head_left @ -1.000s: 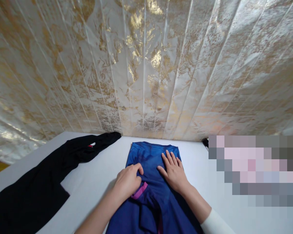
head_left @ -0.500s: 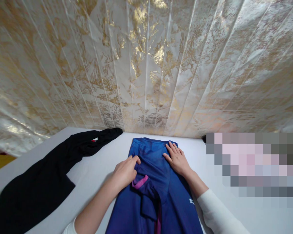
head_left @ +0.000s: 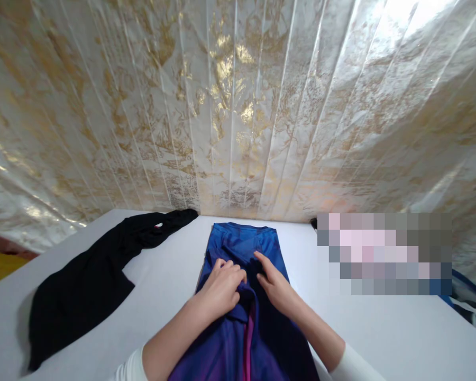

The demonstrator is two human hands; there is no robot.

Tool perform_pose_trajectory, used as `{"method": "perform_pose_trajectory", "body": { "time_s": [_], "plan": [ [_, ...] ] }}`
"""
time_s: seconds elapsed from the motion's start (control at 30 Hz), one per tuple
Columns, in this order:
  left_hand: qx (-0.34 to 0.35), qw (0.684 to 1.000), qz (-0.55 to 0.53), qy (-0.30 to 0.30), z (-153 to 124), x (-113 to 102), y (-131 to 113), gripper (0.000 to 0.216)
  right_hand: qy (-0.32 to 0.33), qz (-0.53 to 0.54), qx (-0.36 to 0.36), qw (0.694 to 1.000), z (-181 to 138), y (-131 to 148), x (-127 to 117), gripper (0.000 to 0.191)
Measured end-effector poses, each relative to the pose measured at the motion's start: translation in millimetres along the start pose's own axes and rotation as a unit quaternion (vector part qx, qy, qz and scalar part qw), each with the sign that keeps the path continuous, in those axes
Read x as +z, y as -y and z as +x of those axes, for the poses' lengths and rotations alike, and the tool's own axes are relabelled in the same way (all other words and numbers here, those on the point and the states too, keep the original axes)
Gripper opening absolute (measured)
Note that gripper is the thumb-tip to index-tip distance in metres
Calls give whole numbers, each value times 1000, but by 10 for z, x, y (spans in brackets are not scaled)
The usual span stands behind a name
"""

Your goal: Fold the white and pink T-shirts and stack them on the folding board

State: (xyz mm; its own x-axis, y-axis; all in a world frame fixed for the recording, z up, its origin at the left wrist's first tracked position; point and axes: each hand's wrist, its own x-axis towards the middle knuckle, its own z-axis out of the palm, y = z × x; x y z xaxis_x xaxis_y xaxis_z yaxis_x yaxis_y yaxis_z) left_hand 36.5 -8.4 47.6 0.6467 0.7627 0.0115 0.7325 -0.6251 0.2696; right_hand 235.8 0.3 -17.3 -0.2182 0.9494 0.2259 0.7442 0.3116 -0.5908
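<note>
A blue garment with pink trim (head_left: 241, 248) lies folded lengthwise on the white table (head_left: 166, 280), running from the wall toward me. My left hand (head_left: 222, 288) rests on its middle with the fingers curled, pinching a fold of the blue cloth. My right hand (head_left: 275, 283) lies beside it on the garment, fingers stretched out and pressed onto the fabric. Both hands are close together, nearly touching. White sleeves show at both forearms.
A black garment (head_left: 91, 286) lies spread on the table's left side. A gold and white patterned sheet (head_left: 238, 116) hangs as a backdrop right behind the table. A blurred patch covers the right rear; dark patterned cloth (head_left: 470, 301) shows at the right edge.
My right hand has slid back from the garment's far end toward its middle. My left hand has moved right and closed on a fold, covering the pink-trimmed flap.
</note>
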Motion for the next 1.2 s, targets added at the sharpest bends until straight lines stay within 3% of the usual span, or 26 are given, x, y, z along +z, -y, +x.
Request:
{"method": "perform_pose_trajectory", "body": {
  "time_s": [0.13, 0.3, 0.4, 0.6, 0.73, 0.87, 1.03, 1.2],
  "plan": [
    [-7, 998, 40, -42, -91, -67, -93, 15, -7, 153, 4, 988, -268, 221, -106, 41],
    [47, 993, 97, -54, -120, 38, -226, 25, 11, 214, 50, 975, -279, 204, -97, 42],
    [81, 991, 96, -52, -71, 140, -277, 19, 37, 246, 72, 966, -288, 168, -52, 36],
    [4, 998, 34, -49, -27, 115, -248, 9, 53, 176, -3, 983, -399, 217, -84, 50],
    [-12, 999, 12, -43, -68, 143, -362, 7, 35, 156, -50, 986, -405, 261, -44, 49],
    [-39, 999, -13, -28, -127, 258, -545, 11, 43, 154, -65, 985, -374, 243, -61, 57],
    [-49, 996, -64, 36, -241, 339, -616, 19, 58, 130, -38, 989, -313, 117, -247, 41],
    [-65, 979, -175, -84, -298, 201, -368, 32, 97, 107, -32, 989, -389, 266, -435, 34]
  ]
}}
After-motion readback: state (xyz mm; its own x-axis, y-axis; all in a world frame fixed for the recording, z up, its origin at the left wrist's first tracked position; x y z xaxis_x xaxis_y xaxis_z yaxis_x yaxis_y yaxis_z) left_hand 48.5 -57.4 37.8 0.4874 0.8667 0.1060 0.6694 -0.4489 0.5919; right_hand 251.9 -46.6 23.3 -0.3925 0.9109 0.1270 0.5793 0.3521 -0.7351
